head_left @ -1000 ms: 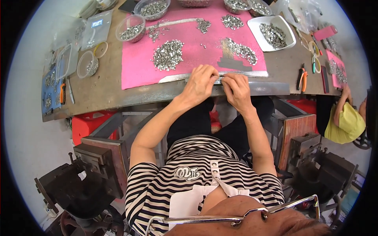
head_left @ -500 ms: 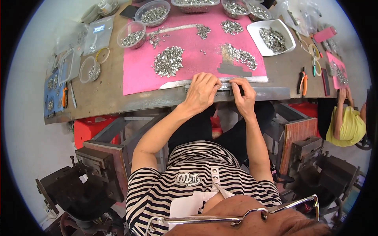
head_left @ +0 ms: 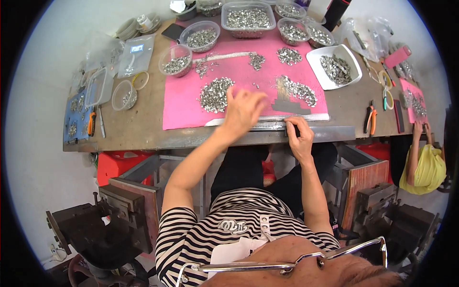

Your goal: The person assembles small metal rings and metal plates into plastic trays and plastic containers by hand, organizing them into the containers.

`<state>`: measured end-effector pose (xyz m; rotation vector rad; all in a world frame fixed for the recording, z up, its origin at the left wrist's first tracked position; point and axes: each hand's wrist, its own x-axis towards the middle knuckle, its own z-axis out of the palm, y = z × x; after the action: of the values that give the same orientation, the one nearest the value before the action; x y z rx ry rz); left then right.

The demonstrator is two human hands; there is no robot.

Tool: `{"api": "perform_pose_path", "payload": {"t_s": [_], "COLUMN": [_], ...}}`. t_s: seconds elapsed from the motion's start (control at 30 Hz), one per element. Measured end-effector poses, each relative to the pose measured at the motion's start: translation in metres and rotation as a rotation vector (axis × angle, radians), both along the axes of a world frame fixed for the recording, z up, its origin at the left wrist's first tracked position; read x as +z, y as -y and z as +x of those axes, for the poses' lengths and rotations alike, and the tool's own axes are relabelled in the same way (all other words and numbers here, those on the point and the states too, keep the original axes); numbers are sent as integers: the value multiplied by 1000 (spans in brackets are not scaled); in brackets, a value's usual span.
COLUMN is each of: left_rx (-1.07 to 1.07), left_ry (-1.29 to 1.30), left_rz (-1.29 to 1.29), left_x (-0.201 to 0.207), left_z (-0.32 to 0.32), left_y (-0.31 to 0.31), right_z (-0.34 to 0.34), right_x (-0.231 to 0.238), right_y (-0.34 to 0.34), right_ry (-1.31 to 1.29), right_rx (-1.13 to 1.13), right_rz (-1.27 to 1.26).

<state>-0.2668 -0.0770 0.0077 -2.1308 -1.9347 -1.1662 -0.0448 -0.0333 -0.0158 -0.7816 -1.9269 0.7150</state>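
Observation:
My left hand (head_left: 243, 114) is raised over the pink mat (head_left: 186, 107), just right of a heap of small shiny metal pieces (head_left: 215, 94). Its fingers are apart and a little smeared by motion. Close to the table's front edge, my right hand (head_left: 300, 135) has its fingers closed in a pinch; what they hold is too small to make out. That hand rests at the right end of a narrow metal strip (head_left: 267, 125). Behind it lie a dark grey flat piece (head_left: 290, 107) and another heap of metal bits (head_left: 301, 92).
Clear tubs of metal bits, among them a rectangular tub (head_left: 248, 32), line the back. A white tray (head_left: 313, 55) stands right. Orange-handled pliers (head_left: 371, 117) and a dark red bar (head_left: 398, 115) lie farther right. Someone in a yellow top (head_left: 425, 170) works at the far right.
My left hand has left the metal strip and moved up over the mat, its fingers spreading. My right hand stays pinched at the strip. The view has shifted, showing more of the table's back.

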Motion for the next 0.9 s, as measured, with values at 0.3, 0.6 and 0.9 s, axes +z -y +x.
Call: {"api": "perform_pose_path", "payload": {"t_s": [0.3, 0.6, 0.9], "left_rx": [225, 234, -161], "left_ry": [-48, -93, -181], "left_rz": [-108, -20, -7], "left_x": [-22, -34, 10], "left_z": [-64, -69, -23], "left_y": [-102, -104, -33], "right_z": [-4, -5, -4], "right_x": [0, 0, 0], "right_y": [0, 2, 0], "right_ry": [-10, -15, -4], "right_rx": [0, -6, -24], "right_rz": [-42, -19, -7]}}
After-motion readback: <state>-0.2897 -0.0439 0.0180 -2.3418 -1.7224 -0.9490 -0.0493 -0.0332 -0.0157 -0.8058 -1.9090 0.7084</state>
